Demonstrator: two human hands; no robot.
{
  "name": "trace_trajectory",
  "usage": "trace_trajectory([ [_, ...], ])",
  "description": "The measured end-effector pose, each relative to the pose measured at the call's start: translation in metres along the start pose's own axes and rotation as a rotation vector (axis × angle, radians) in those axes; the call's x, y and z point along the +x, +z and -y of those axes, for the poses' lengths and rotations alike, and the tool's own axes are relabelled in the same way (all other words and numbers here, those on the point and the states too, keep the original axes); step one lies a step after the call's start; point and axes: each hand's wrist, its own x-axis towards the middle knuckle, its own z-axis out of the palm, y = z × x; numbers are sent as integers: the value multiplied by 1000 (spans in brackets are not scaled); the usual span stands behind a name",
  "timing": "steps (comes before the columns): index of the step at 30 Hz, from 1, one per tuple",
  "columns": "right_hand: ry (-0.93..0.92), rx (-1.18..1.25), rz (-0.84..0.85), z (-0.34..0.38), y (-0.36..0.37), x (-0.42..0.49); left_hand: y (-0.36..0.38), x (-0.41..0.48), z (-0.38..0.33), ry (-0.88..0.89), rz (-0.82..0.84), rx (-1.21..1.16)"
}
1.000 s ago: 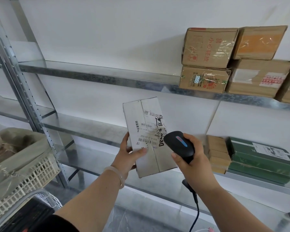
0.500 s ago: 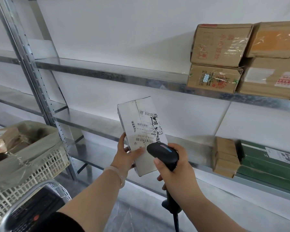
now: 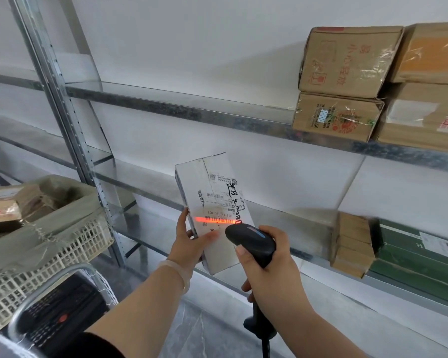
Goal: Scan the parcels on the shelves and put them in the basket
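black device (image 3: 60,313): nearest, at 7 o'clock, under a curved metal bar (image 3: 52,282).
right hand (image 3: 272,277): at 5 o'clock, fingers wrapped round the handle of the black scanner (image 3: 251,244); scanner head aimed toward 11 o'clock.
left hand (image 3: 189,248): at 6 o'clock, gripping the lower left edge of the white parcel (image 3: 212,200), thumb laid across its face.
white parcel: held up in the air in front of the middle shelf (image 3: 140,183), leaning slightly toward 11 o'clock, label toward the camera, just beyond the scanner head.
red scan line (image 3: 214,220): across the barcode low on the label.
basket (image 3: 70,251): white lattice at 9 o'clock, lined with a grey bag (image 3: 36,228), brown parcels (image 3: 8,205) inside.
small brown stack (image 3: 352,249): at 3 o'clock on the middle shelf, against the green boxes (image 3: 419,264).
upper shelf (image 3: 179,112): brown cartons (image 3: 347,60) at 2 o'clock, stacked two high.
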Motion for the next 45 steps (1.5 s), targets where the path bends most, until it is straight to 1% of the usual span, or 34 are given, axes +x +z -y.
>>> trace_trajectory([
  [7,20,52,77,-6,17,6,-25,-13,6,-13,-115,-40],
  [11,-18,61,128,-9,44,13,-56,-17,3,-11,-183,-51],
  [14,-93,33,153,-8,71,23,-88,-19,-2,-21,-228,-63],
  [17,-180,36,177,-2,101,40,-128,-15,-16,-34,-266,-39],
  [20,-234,34,216,11,138,60,-173,-7,-35,-41,-312,-69],
  [23,-237,58,232,25,185,78,-221,2,-58,-41,-340,-62],
  [26,-232,84,284,35,240,88,-268,8,-77,-63,-379,-91],
  [29,-229,98,312,40,295,90,-313,16,-89,-63,-390,-71],
  [31,-215,116,320,43,326,90,-338,23,-95,-25,-386,-38],
  [33,-201,123,322,47,351,94,-359,29,-99,19,-371,10],
  [36,-162,124,329,54,380,107,-382,39,-102,33,-333,82],
  [39,-135,113,331,60,406,127,-404,55,-102,32,-280,22],
  [42,-109,96,342,60,432,150,-422,78,-106,33,-302,-18],
  [45,-77,92,362,58,460,179,-433,108,-111,34,-325,29],
])
